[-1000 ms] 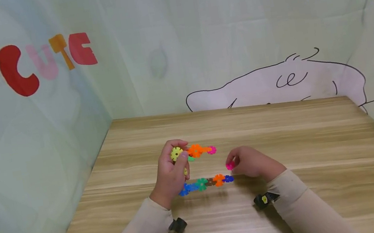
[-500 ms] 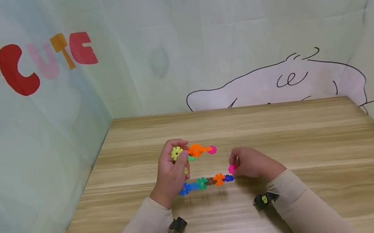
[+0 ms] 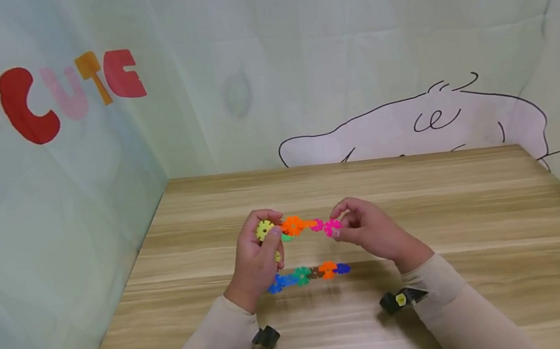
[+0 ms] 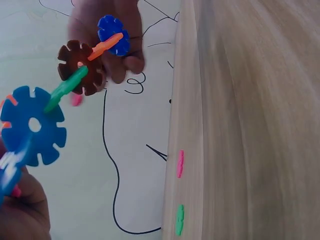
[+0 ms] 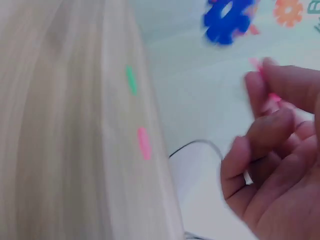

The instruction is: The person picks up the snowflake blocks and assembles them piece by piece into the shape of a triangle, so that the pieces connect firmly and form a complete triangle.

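Note:
My left hand grips a linked build of notched flower-shaped plastic discs. A yellow disc shows by its thumb, and an orange disc juts out to the right. Below runs another arm of the build, with a green disc, a brown disc and a dark blue disc at its end. Between thumb and fingers my right hand pinches a bright pink disc, just right of the orange arm. Whether that disc touches the build, I cannot tell.
On the wooden table lie a loose pink disc and a loose green disc, both near the far edge in the wrist views. A printed cloth wall stands behind and at the left.
My right hand has risen with its pink disc from beside the lower arm's dark blue end to beside the upper orange arm. The left hand and the build have stayed in place.

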### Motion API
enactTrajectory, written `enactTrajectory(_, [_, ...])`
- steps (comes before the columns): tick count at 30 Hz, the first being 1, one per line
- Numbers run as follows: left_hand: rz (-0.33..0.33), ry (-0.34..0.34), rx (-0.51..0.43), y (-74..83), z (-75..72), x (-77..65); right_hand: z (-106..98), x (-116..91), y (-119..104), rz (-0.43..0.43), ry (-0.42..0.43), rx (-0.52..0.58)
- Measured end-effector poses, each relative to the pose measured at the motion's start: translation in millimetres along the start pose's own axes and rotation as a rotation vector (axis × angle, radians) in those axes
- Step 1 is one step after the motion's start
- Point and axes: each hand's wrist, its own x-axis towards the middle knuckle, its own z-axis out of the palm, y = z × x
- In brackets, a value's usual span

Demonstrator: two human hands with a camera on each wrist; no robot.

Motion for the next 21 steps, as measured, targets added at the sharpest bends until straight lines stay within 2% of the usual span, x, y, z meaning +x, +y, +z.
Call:
enactTrajectory(4, [0.017, -0.01, -0.009, -1.1, 0.5, -0.3, 0.8, -4.7, -9.6, -0.158, 0.046, 0.101])
enactTrajectory(8, [0.039, -0.021, -0.031, -2.4, 0.9, -0.1, 2.9, -9.0, -15.8, -0.245, 0.067, 0.136])
enactTrajectory(14, [0.058, -0.024, -0.027, -3.9, 1.1, -0.3, 5.7, -10.9, -18.7, -0.311, 0.048, 0.163])
enactTrajectory(21, [0.069, -0.027, -0.033, -3.8, 1.8, -0.8, 5.8, -13.6, -21.9, -0.321, 0.066, 0.144])
